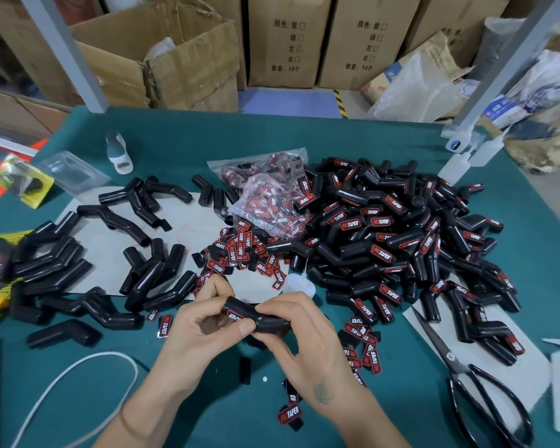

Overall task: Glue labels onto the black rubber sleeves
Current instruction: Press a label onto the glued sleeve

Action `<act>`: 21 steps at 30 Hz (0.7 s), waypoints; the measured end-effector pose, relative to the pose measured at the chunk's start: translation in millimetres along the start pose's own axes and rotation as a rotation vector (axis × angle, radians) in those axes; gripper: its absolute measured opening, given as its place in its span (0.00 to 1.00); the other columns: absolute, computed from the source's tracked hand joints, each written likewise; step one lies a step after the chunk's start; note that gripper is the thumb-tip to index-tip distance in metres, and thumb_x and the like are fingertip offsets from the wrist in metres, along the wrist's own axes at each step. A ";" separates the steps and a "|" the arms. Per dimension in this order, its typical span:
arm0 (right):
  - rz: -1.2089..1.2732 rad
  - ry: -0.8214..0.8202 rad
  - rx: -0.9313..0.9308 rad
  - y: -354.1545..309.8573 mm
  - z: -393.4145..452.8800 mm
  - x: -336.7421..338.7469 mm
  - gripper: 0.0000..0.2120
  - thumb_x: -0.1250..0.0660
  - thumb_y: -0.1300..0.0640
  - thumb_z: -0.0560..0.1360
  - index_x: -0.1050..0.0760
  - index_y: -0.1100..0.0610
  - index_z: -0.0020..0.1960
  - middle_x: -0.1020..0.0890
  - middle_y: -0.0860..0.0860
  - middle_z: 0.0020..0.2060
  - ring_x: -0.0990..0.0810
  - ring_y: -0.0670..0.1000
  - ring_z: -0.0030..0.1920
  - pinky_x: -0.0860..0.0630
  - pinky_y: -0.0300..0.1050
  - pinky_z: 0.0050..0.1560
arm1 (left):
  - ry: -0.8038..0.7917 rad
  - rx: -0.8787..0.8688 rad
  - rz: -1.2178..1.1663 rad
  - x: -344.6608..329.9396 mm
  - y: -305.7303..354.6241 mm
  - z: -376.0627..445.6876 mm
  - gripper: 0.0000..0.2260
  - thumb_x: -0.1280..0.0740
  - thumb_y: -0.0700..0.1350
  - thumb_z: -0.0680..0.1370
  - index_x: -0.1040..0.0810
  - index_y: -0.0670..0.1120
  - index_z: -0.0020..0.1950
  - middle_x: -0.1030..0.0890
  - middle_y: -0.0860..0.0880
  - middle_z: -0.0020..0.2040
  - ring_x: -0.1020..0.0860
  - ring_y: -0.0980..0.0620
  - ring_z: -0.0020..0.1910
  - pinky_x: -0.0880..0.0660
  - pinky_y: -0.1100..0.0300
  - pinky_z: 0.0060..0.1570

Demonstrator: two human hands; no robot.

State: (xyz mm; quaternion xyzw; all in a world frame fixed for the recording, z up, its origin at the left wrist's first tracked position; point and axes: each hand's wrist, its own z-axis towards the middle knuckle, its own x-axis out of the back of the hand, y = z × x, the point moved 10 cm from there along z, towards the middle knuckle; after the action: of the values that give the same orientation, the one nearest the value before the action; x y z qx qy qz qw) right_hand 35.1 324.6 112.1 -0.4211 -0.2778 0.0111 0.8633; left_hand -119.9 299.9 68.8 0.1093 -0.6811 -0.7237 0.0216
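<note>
Both hands hold one bent black rubber sleeve (265, 320) just above the green table (385, 140). My left hand (201, 328) grips its left end, thumb on the red-and-black label (236, 315) stuck to it. My right hand (301, 331) curls round the right end. Unlabelled sleeves (78, 270) lie in a heap on the left. A large pile of labelled sleeves (401, 240) covers the right. Loose labels (240, 250) are scattered in the middle, more spilling from a clear bag (265, 202).
A small glue bottle (118, 153) stands at the back left. Black scissors (476, 383) lie at the right front, a white cord (78, 376) at the left front. Grey card sheets (188, 218) lie under the piles. Cardboard boxes (288, 40) stand behind the table.
</note>
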 end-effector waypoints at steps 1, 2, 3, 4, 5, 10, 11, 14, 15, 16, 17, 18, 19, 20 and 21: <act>0.011 -0.006 -0.015 1.2 0.0 0.4 0.16 0.27 0.57 0.80 0.26 0.51 0.65 0.22 0.44 0.57 0.19 0.46 0.56 0.21 0.45 0.56 | -0.007 0.004 0.005 -0.1 0.4 0.7 0.08 0.22 0.51 0.71 0.12 0.46 0.42 0.32 0.47 0.44 0.36 0.39 0.44 0.40 0.44 0.46; 0.029 -0.012 -0.041 3.3 0.2 1.0 0.16 0.27 0.57 0.80 0.26 0.50 0.65 0.22 0.43 0.57 0.20 0.45 0.57 0.22 0.42 0.57 | -0.022 0.005 0.014 -0.4 1.2 1.6 0.08 0.22 0.52 0.72 0.12 0.48 0.43 0.32 0.47 0.44 0.36 0.38 0.44 0.39 0.46 0.46; 0.051 -0.020 -0.076 6.0 0.2 1.7 0.17 0.27 0.56 0.79 0.26 0.48 0.65 0.22 0.41 0.57 0.20 0.45 0.57 0.24 0.39 0.58 | -0.042 0.002 0.030 -0.9 2.0 2.2 0.09 0.22 0.53 0.72 0.11 0.49 0.44 0.32 0.47 0.44 0.35 0.38 0.44 0.38 0.48 0.47; 0.076 -0.027 -0.118 9.1 0.2 2.1 0.17 0.26 0.56 0.79 0.26 0.47 0.65 0.23 0.39 0.56 0.20 0.44 0.57 0.26 0.35 0.59 | -0.063 -0.002 0.048 -1.2 2.5 2.5 0.10 0.21 0.55 0.72 0.11 0.49 0.45 0.31 0.48 0.44 0.35 0.39 0.44 0.37 0.51 0.47; 0.097 -0.033 -0.160 12.2 0.2 2.2 0.17 0.26 0.56 0.78 0.26 0.45 0.64 0.23 0.38 0.56 0.20 0.43 0.57 0.28 0.32 0.59 | -0.079 -0.003 0.064 -1.0 2.1 2.9 0.13 0.21 0.58 0.72 0.11 0.49 0.46 0.31 0.49 0.44 0.35 0.39 0.44 0.36 0.53 0.46; 0.155 -0.069 -0.226 15.7 -0.1 -0.6 0.16 0.24 0.56 0.77 0.24 0.44 0.60 0.22 0.38 0.53 0.20 0.44 0.55 0.28 0.30 0.56 | -0.064 -0.018 0.109 0.6 2.0 3.5 0.12 0.20 0.56 0.73 0.11 0.48 0.45 0.29 0.53 0.43 0.31 0.48 0.42 0.33 0.59 0.43; 0.160 -0.072 -0.230 15.7 0.4 -0.4 0.16 0.24 0.55 0.77 0.24 0.43 0.60 0.22 0.38 0.53 0.20 0.44 0.55 0.28 0.31 0.56 | -0.066 -0.020 0.112 -0.2 2.8 3.5 0.09 0.21 0.54 0.73 0.11 0.49 0.44 0.29 0.54 0.43 0.31 0.51 0.42 0.33 0.60 0.43; 0.162 -0.072 -0.233 16.5 1.1 1.1 0.15 0.25 0.52 0.77 0.24 0.41 0.60 0.22 0.39 0.53 0.20 0.46 0.55 0.28 0.32 0.56 | -0.090 -0.012 0.114 -2.4 4.0 4.4 0.05 0.23 0.51 0.72 0.12 0.50 0.42 0.29 0.54 0.43 0.30 0.53 0.42 0.32 0.61 0.43; 0.162 -0.074 -0.231 16.7 0.6 1.4 0.15 0.25 0.52 0.77 0.24 0.42 0.59 0.22 0.39 0.52 0.20 0.46 0.55 0.28 0.32 0.56 | -0.098 -0.014 0.107 -3.2 5.2 4.6 0.05 0.23 0.50 0.72 0.13 0.50 0.42 0.29 0.54 0.44 0.30 0.54 0.43 0.32 0.62 0.43; 0.163 -0.077 -0.232 17.0 0.1 1.4 0.14 0.24 0.51 0.77 0.24 0.42 0.59 0.21 0.39 0.52 0.20 0.46 0.55 0.28 0.33 0.56 | -0.102 -0.018 0.098 -4.1 6.1 4.5 0.04 0.23 0.50 0.71 0.13 0.50 0.41 0.28 0.55 0.44 0.30 0.54 0.43 0.32 0.63 0.44; 0.163 -0.078 -0.236 17.5 -0.1 1.7 0.14 0.24 0.51 0.77 0.24 0.42 0.59 0.21 0.40 0.52 0.20 0.46 0.55 0.28 0.33 0.56 | -0.099 -0.022 0.091 -4.7 6.9 4.4 0.04 0.23 0.50 0.71 0.13 0.50 0.41 0.28 0.55 0.44 0.29 0.54 0.43 0.31 0.63 0.44; 0.164 -0.079 -0.241 17.8 0.2 2.0 0.14 0.24 0.52 0.76 0.23 0.42 0.58 0.21 0.40 0.52 0.20 0.46 0.55 0.28 0.33 0.56 | -0.093 -0.026 0.085 -4.9 7.4 4.5 0.04 0.23 0.50 0.70 0.13 0.51 0.40 0.28 0.55 0.44 0.29 0.54 0.43 0.31 0.63 0.44; 0.167 -0.083 -0.242 17.8 0.5 2.3 0.14 0.24 0.52 0.76 0.23 0.43 0.58 0.21 0.41 0.51 0.20 0.47 0.54 0.27 0.33 0.55 | -0.084 -0.031 0.087 -4.5 7.7 4.7 0.05 0.23 0.51 0.70 0.13 0.51 0.40 0.28 0.54 0.44 0.29 0.54 0.43 0.32 0.62 0.44; 0.169 -0.091 -0.236 16.9 0.9 2.0 0.13 0.24 0.53 0.77 0.23 0.44 0.58 0.21 0.41 0.51 0.20 0.47 0.54 0.27 0.34 0.55 | -0.073 -0.041 0.100 -3.4 7.6 4.7 0.07 0.22 0.52 0.70 0.13 0.50 0.39 0.28 0.54 0.43 0.29 0.53 0.44 0.32 0.60 0.44; 0.168 -0.101 -0.218 14.9 1.4 1.9 0.12 0.24 0.53 0.77 0.22 0.46 0.58 0.21 0.42 0.51 0.20 0.47 0.54 0.27 0.34 0.56 | -0.060 -0.057 0.120 -1.3 7.3 4.6 0.11 0.20 0.55 0.70 0.13 0.49 0.38 0.29 0.52 0.43 0.30 0.52 0.44 0.33 0.58 0.43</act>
State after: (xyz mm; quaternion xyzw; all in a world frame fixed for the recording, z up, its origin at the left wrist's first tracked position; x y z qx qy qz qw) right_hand 39.2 335.8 102.7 -0.5333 -0.2841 0.0742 0.7933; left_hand -120.4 304.1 76.4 0.0458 -0.6658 -0.7432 0.0476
